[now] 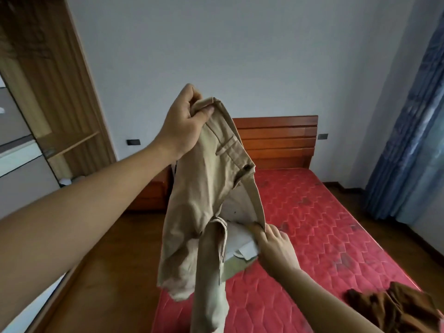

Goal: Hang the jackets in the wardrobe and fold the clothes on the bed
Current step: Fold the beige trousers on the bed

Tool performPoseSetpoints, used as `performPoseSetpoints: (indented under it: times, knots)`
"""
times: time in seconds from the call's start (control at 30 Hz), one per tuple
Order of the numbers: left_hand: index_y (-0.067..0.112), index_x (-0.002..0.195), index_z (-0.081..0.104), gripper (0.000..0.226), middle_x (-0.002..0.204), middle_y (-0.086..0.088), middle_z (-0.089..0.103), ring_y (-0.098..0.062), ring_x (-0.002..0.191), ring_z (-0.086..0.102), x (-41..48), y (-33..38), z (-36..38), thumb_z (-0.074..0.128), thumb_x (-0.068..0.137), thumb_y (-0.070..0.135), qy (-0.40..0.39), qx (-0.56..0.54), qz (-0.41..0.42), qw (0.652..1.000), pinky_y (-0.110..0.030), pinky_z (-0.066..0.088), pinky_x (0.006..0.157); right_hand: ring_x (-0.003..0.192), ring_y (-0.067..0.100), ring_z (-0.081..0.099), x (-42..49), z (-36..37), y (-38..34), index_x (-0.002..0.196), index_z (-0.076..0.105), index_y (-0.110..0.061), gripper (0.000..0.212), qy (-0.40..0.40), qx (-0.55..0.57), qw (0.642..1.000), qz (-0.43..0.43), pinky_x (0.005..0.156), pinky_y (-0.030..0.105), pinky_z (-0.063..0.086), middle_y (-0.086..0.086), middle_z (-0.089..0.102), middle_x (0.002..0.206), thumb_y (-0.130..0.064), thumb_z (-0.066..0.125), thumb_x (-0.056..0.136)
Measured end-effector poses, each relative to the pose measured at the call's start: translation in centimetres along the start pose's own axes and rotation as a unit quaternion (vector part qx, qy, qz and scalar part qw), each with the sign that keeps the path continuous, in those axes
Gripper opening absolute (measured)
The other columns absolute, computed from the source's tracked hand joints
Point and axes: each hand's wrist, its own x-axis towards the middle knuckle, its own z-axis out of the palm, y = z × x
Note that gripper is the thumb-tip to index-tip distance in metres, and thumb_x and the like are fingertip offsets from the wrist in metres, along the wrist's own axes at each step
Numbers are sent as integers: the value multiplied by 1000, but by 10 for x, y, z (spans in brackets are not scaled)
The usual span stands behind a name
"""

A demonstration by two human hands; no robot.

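A pair of beige trousers (204,193) hangs in the air over the near left corner of the bed (324,227). My left hand (185,123) is raised and pinches one end of the waistband. My right hand (276,248), lower and to the right, grips the other side of the waistband, where the white inner lining shows. The legs dangle down past the bottom of the view. A crumpled brown garment (394,308) lies on the red quilted mattress at the near right.
A wooden wardrobe (48,87) with an open shelf stands at the left. A red-brown headboard (276,140) and a nightstand (153,195) are against the far wall. Blue curtains (408,131) hang at the right. Wooden floor runs along both sides of the bed.
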Motion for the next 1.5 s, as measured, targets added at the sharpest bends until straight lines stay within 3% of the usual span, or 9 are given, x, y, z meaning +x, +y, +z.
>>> performPoseSetpoints:
  times: [0.2, 0.37, 0.57, 0.73, 0.83, 1.0, 1.17, 1.33, 1.5]
  knots:
    - [19, 103, 41, 18, 80, 6, 45, -6, 69, 44, 3, -29, -60, 58, 99, 16, -2, 142, -8, 990, -21, 39, 67, 80, 28, 65, 65, -81, -8, 82, 70, -9, 11, 9, 209, 976, 52, 65, 35, 45, 6, 70, 84, -8, 59, 84]
    - [45, 100, 43, 35, 83, -2, 60, -18, 73, 60, -7, -63, -125, 55, 101, 12, -158, 323, -43, 932, -41, 48, 71, 61, 19, 55, 108, -175, 22, 73, 69, -2, 34, -15, 215, 972, 98, 58, 33, 45, 8, 65, 70, -26, 63, 96]
    - [46, 98, 64, 41, 108, 15, 69, 1, 105, 62, -9, -57, -148, 58, 99, 5, -264, 310, -58, 911, -16, 43, 87, 83, 25, 62, 133, -234, 36, 88, 71, -9, 19, 18, 184, 981, 65, 71, 37, 48, 7, 69, 86, -22, 61, 98]
    - [32, 109, 73, 21, 112, 18, 71, 8, 106, 62, -9, -54, -133, 71, 93, 19, -296, 270, -78, 913, -18, 46, 96, 91, 27, 64, 133, -253, 33, 100, 73, -9, 20, 37, 172, 982, 73, 85, 44, 54, 8, 71, 95, -22, 58, 99]
    - [25, 104, 74, 20, 106, 17, 71, 8, 100, 62, -18, -53, -120, 79, 86, 19, -312, 242, -95, 914, -3, 42, 84, 91, 26, 64, 125, -257, 39, 98, 72, -11, 21, 42, 169, 981, 80, 84, 44, 54, 6, 70, 95, -24, 56, 100]
    - [31, 86, 71, 10, 90, 6, 72, -17, 90, 67, -37, -65, -98, 81, 83, 32, -380, 225, -121, 889, -34, 51, 85, 89, 22, 64, 104, -243, 51, 95, 73, -16, 24, 32, 155, 983, 93, 82, 42, 54, 1, 69, 92, -25, 52, 101]
    - [27, 87, 62, 13, 87, 0, 67, -24, 86, 63, -53, -89, -65, 69, 93, 36, -345, 269, -127, 890, -44, 50, 80, 87, 22, 64, 83, -215, 58, 90, 71, -16, 26, -10, 169, 972, 160, 82, 43, 57, 2, 69, 91, -25, 49, 99]
    - [15, 91, 65, 15, 91, -7, 68, -21, 81, 60, -71, -86, -24, 64, 97, 29, -295, 193, -231, 907, -36, 48, 72, 56, 17, 52, 58, -199, 36, 64, 60, -8, 27, -19, 273, 927, 258, 54, 31, 44, 4, 57, 66, -6, 53, 91]
    - [9, 88, 64, 17, 80, -7, 65, -17, 72, 63, -89, -37, 57, 59, 101, 19, -232, -48, -323, 916, -29, 53, 58, 59, 24, 62, 52, -183, -59, 66, 60, -10, 22, -43, 478, 849, 223, 61, 50, 60, 11, 61, 66, -5, 58, 87]
